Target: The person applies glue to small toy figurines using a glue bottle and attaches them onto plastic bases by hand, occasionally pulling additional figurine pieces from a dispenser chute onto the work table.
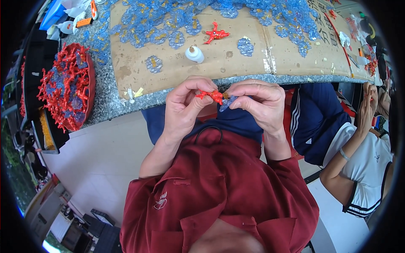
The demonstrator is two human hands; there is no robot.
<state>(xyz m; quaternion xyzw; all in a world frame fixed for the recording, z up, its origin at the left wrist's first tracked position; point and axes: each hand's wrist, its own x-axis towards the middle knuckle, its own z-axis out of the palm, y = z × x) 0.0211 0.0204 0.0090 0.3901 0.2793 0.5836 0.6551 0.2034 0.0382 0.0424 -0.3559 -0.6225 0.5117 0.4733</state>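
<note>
Figure: small, red and glossy, held up before me, just off the near edge of the counter and above my lap.
Left hand: I pinch the red figure between thumb and fingers.
Right hand: my thumb and fingers grip a translucent blue piece against the figure's right end; I cannot tell whether the two are joined.
Cardboard: spread flat on the speckled counter beyond my hands, with a white bottle and a loose red figure on it.
Blue heap: many similar pieces along the cardboard's far side.
Bowl: red, at my left, piled with red figures and some bluish pieces.
Co-worker: seated at my right, hands raised together.
</note>
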